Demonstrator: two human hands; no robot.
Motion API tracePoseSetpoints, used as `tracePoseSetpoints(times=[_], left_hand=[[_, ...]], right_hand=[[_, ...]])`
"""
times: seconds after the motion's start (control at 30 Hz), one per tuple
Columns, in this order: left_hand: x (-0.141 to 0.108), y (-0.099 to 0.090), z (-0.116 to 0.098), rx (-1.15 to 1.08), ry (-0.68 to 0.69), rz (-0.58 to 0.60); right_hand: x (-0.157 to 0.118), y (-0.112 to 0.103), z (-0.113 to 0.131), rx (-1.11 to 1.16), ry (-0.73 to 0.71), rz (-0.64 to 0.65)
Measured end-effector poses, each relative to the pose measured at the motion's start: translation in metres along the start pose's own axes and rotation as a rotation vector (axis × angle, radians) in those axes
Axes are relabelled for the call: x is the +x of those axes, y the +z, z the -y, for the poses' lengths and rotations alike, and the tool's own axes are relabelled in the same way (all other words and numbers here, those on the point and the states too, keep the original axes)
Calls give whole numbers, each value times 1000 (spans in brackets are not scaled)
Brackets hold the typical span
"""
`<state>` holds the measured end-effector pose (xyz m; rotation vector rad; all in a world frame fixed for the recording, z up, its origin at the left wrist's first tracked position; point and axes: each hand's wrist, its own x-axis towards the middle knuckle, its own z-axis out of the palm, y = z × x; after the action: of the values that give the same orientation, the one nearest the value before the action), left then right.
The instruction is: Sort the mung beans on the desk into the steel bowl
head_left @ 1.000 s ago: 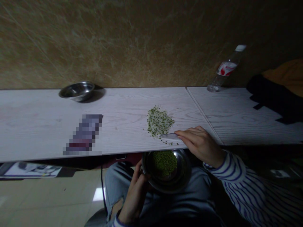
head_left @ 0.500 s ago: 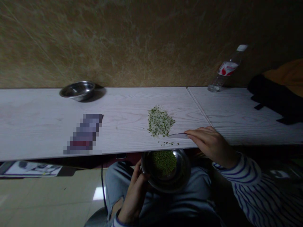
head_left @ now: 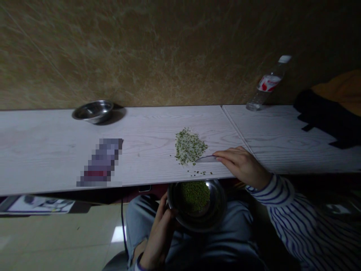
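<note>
A pile of mixed white grains, like rice, and small green beans point(head_left: 189, 147) lies on the pale wood-grain table point(head_left: 146, 131). My right hand point(head_left: 244, 165) pinches a thin, flat, greyish piece with a dark edge point(head_left: 207, 159). Its narrow tip touches the lower right side of the pile. What kind of piece it is, I cannot make out. Below the table edge, my left hand point(head_left: 162, 226) grips the left rim of a steel bowl point(head_left: 218, 210). Green beans point(head_left: 196, 195) fill the far part of this bowl, which sits over my lap.
Another steel bowl point(head_left: 94, 112) stands at the back left. A blurred-out flat object point(head_left: 102, 162) lies nearer on the left. At the back right are a clear bottle point(head_left: 266, 84) and a black and orange cloth item point(head_left: 329, 113). Several loose beans point(head_left: 200, 173) lie by the front edge.
My right hand has moved a little left, bringing the flat piece further against the pile's lower right side. My left hand keeps its grip on the bowl. The view has shifted slightly.
</note>
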<state>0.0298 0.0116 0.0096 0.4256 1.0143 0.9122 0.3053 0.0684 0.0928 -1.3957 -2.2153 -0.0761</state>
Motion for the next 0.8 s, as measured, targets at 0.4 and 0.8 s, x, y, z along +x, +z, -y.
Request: tracePoseSetpoints(times=[0.4, 0.8], left_hand=[[0, 3, -1, -17, -12, -16], [2, 1, 1, 14, 6, -11]], right_hand=[[7, 6, 7, 21, -8, 23], [3, 2, 12, 70, -9, 16]])
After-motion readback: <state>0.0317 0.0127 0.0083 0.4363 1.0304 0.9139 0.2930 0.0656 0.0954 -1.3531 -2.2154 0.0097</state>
